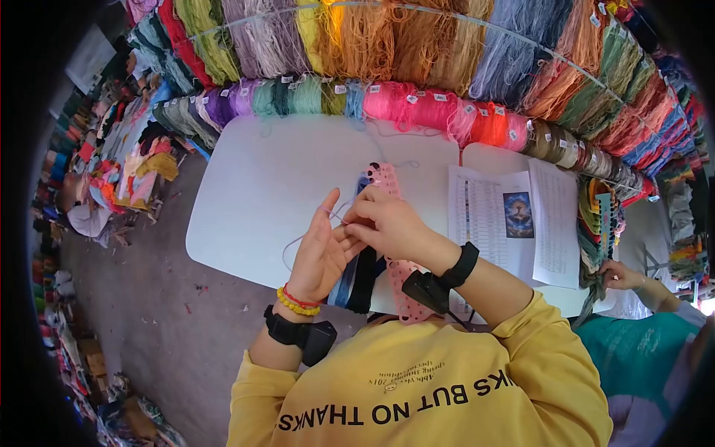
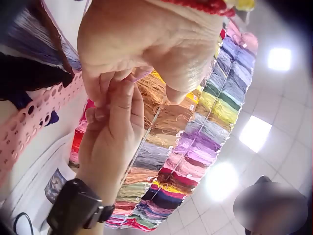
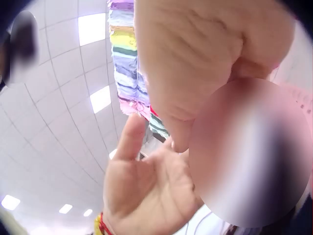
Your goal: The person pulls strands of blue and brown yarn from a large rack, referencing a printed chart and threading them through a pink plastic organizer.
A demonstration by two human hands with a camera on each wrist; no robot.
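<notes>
A thin lilac thread [image 1: 286, 255] runs between my two hands and loops out past the left one. My right hand [image 1: 391, 223] pinches the thread near the left fingertips. Palm up, my left hand [image 1: 316, 257] has its thumb raised and apart, with the thread passing across it. In the left wrist view its fingers meet those of the right hand [image 2: 115, 117], and a bit of lilac thread [image 2: 143, 76] shows there. Beneath the hands lies a pink strip with holes [image 1: 408, 294], with black thread [image 1: 363, 283] and blue thread [image 1: 342, 289] beside it.
Printed charts [image 1: 488, 223] with a small picture lie right of the hands on the white table [image 1: 238, 201]. Rows of colourful thread hanks [image 1: 417, 45] fill the far side. At the right, another person's hand [image 1: 622, 276] is near green hanks and a teal holed strip [image 1: 605, 223].
</notes>
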